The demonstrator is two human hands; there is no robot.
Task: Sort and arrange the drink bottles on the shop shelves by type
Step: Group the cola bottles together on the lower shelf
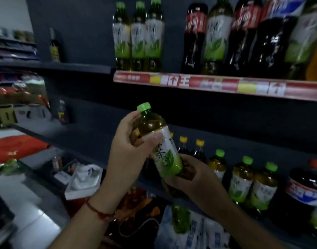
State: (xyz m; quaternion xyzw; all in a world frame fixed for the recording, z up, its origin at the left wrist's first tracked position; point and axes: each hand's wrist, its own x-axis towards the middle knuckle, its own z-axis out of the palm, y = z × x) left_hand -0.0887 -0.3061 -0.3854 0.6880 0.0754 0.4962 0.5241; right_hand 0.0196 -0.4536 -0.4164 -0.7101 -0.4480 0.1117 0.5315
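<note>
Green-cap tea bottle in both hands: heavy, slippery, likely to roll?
The tea bottle looks nearly full, so probably heavy for its size. The glossy label may be slick; left hand and right hand both grip it. Its round body would likely roll if laid down.

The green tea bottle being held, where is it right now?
Centre of the head view: green tea bottle, tilted, between left hand and right hand, below the red price strip.

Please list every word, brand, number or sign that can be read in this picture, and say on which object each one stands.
"茶": large character on the label of the green tea bottle held by the left hand and right hand.
"王": white character on the red price strip of the upper shelf; its other characters are blurred.
Cola bottle label: white script on red, too blurred to read.
Shelved green tea bottles: labels too blurred to read.
</note>
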